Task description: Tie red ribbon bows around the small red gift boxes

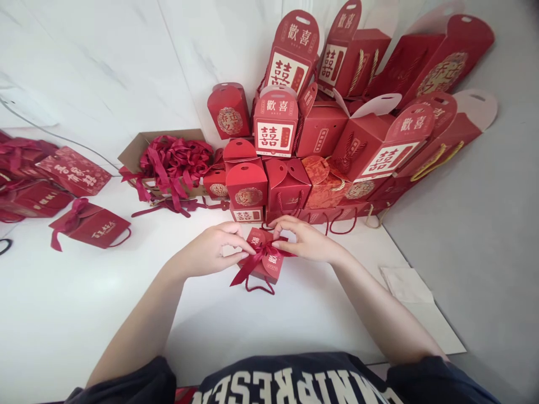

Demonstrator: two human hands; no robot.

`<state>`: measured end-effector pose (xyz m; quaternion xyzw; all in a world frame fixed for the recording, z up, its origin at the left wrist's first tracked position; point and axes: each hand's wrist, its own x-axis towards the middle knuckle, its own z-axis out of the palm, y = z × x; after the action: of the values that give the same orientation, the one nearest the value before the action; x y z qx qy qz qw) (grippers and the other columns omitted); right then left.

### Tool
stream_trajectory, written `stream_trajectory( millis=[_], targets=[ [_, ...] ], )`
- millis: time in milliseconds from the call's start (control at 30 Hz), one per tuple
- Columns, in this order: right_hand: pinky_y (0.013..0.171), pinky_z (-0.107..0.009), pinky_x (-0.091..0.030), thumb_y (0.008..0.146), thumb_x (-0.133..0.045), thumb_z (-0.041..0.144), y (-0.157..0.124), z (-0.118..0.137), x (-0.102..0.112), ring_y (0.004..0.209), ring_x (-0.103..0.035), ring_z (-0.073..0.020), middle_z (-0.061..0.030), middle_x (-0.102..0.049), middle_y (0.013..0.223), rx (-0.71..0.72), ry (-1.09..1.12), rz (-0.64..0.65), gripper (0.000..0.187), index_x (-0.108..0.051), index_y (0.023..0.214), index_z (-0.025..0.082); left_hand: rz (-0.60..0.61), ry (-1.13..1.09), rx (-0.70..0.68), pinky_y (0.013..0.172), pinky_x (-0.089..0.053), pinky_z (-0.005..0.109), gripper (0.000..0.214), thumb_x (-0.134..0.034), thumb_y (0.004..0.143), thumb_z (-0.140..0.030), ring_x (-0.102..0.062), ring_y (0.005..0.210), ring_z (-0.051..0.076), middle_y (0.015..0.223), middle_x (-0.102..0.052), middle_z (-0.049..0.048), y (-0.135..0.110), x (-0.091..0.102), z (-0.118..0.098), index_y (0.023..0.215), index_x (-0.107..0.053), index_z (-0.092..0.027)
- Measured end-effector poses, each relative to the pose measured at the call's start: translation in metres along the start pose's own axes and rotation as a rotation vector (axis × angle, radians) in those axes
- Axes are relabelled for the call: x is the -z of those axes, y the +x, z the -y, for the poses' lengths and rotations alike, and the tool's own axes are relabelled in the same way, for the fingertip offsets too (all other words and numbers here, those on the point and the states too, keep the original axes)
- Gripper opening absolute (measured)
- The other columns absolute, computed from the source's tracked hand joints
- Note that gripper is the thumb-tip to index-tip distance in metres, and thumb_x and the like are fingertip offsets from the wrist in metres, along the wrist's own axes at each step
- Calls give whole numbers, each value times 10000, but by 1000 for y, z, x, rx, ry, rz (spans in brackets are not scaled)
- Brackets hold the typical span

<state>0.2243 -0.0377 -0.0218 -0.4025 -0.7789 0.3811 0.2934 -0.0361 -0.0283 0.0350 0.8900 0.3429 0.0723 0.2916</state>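
A small red gift box (269, 270) lies on the white table (63, 303) straight in front of me. A dark red ribbon (249, 265) is tied over its top, with its tails trailing to the lower left. My left hand (213, 247) pinches the ribbon at the bow from the left, fingers closed. On the other side my right hand (304, 239) pinches the same ribbon, fingers curled over the box's top. A cord handle loops out under the box.
A pile of red gift boxes (320, 134) stands against the wall behind. A cardboard box of loose red ribbons (174, 160) sits back left. A ribboned box (90, 225) and flat red packs (73, 171) lie at left. White paper (406, 283) lies at right.
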Motion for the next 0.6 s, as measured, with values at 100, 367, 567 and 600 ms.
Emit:
stream_trajectory(
  millis=[100, 367, 567, 600],
  targets=[
    [1009, -407, -408, 842, -658, 266, 1, -2, 0, 1143, -561, -219, -68, -609, 1188, -26, -4, 27, 89, -591, 826, 210, -43, 64, 2, 746, -441, 219, 230, -567, 889, -232, -553, 859, 128, 947, -575, 10, -1, -1, 6, 1057, -716, -281],
    [1029, -402, -391, 859, -650, 308, 0, 0, 5, 1155, -577, -216, -83, -626, 1223, -57, 86, 42, 135, -632, 792, 192, -44, 149, -159, 709, -434, 241, 218, -565, 905, -242, -537, 776, 131, 825, -564, 21, 2, -6, 15, 1018, -748, -279],
    [1022, -404, -399, 893, -605, 337, 1, 0, 5, 1156, -581, -223, -87, -624, 1226, -51, 75, 59, 186, -659, 794, 190, -97, 302, -207, 673, -411, 258, 267, -513, 933, -233, -517, 742, 140, 773, -554, 25, 3, -7, 18, 1076, -734, -272],
    [1019, -402, -402, 897, -598, 343, 1, 0, 5, 1150, -583, -221, -86, -623, 1225, -48, 75, 57, 193, -657, 796, 190, -107, 325, -208, 670, -410, 260, 267, -511, 933, -235, -515, 737, 141, 766, -553, 24, 3, -8, 19, 1075, -734, -270]
  ],
)
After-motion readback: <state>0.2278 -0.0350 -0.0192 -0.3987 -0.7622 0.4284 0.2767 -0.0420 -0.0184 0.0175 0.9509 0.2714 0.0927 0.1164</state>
